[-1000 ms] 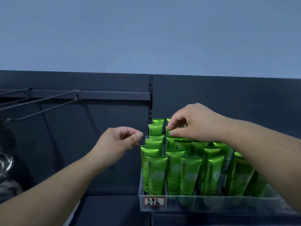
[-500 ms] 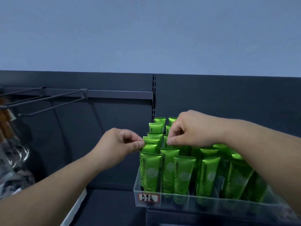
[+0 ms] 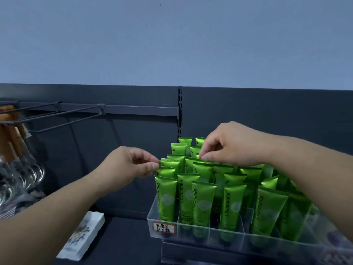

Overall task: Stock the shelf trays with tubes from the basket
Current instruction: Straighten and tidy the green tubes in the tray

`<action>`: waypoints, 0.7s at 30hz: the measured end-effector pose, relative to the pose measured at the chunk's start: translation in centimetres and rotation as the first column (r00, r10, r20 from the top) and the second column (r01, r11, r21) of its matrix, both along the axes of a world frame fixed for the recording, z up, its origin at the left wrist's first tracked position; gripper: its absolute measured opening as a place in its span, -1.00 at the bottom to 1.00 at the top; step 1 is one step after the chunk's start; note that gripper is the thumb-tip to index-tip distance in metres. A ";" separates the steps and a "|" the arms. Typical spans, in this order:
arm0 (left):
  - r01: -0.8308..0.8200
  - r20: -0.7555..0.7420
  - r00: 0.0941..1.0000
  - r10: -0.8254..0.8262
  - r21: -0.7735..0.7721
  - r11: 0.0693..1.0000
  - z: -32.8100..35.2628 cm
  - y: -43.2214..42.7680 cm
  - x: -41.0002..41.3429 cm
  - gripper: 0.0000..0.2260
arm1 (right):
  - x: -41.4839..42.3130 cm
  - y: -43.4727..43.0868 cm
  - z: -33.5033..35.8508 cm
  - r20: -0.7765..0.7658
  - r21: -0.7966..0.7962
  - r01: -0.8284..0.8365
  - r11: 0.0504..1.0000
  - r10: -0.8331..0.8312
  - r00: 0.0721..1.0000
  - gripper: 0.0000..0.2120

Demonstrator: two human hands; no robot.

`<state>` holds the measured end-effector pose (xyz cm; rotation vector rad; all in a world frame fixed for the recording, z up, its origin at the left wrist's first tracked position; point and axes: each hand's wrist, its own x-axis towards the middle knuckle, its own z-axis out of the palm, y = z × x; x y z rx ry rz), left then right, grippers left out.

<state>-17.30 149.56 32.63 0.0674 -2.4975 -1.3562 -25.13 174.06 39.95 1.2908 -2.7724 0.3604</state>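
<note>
A clear plastic tray [image 3: 198, 229] on the dark shelf holds several upright green Chamomile tubes [image 3: 202, 203] in rows, crimped ends up. My left hand [image 3: 128, 165] pinches the top edge of a green tube [image 3: 167, 172] in the leftmost row, second from the front. My right hand [image 3: 229, 144] reaches over the middle rows and pinches the top of another tube [image 3: 193, 161] further back. The basket is out of view.
A red-bordered label [image 3: 163, 227] sits on the tray's front left. A white patterned box [image 3: 82, 236] lies on the shelf at the lower left. Dark wire hooks [image 3: 57, 115] carry hanging packaged goods [image 3: 17, 157] at the far left. Dark back panel behind.
My left hand moved right and took hold of a tube top in the left row. My right hand stayed on the middle rows. The view shifted, showing more of the left side.
</note>
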 end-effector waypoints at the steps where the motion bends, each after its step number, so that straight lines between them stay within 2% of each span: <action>1: -0.013 -0.009 1.000 0.012 -0.018 1.000 0.2 0.1 0.1 -0.95 | -0.2 0.3 0.1 -0.012 -0.017 0.010 1.000 -0.010 1.000 -0.91; 5: -0.112 -0.127 0.988 0.091 -0.169 0.979 1.5 0.9 0.1 -0.93 | -0.9 1.0 -0.2 -0.030 -0.024 0.036 0.999 -0.037 0.999 -0.91; 7: -0.096 -0.153 0.986 0.061 -0.231 0.968 2.5 2.1 -0.3 -0.96 | -1.2 0.9 -0.6 -0.043 0.001 0.039 0.999 -0.039 0.998 -0.89; 9: -0.035 -0.114 0.993 -0.003 -0.329 0.944 3.4 3.4 -0.9 -0.97 | -1.2 0.6 -0.9 -0.051 0.026 0.038 0.999 -0.037 0.998 -0.87; 11: 0.060 -0.005 0.998 -0.069 -0.447 0.892 4.0 4.7 -1.3 -0.92 | -1.0 0.3 -1.3 -0.058 0.057 0.033 0.998 -0.030 0.998 -0.85; 15: 0.188 0.159 0.981 -0.110 -0.656 0.731 4.1 6.1 -1.8 -0.87 | -0.9 -0.4 -2.0 -0.093 0.079 0.023 0.997 -0.016 0.996 -0.84; 17: 0.192 0.171 0.980 -0.099 -0.709 0.679 3.8 6.2 -1.9 -0.83 | -1.0 -0.7 -2.3 -0.111 0.060 0.033 0.998 -0.027 0.994 -0.84; 21: 0.168 0.123 0.986 -0.114 -0.722 0.672 3.6 6.5 -2.1 -0.84 | -1.0 -1.2 -2.9 -0.150 0.052 0.070 0.996 -0.062 0.987 -0.92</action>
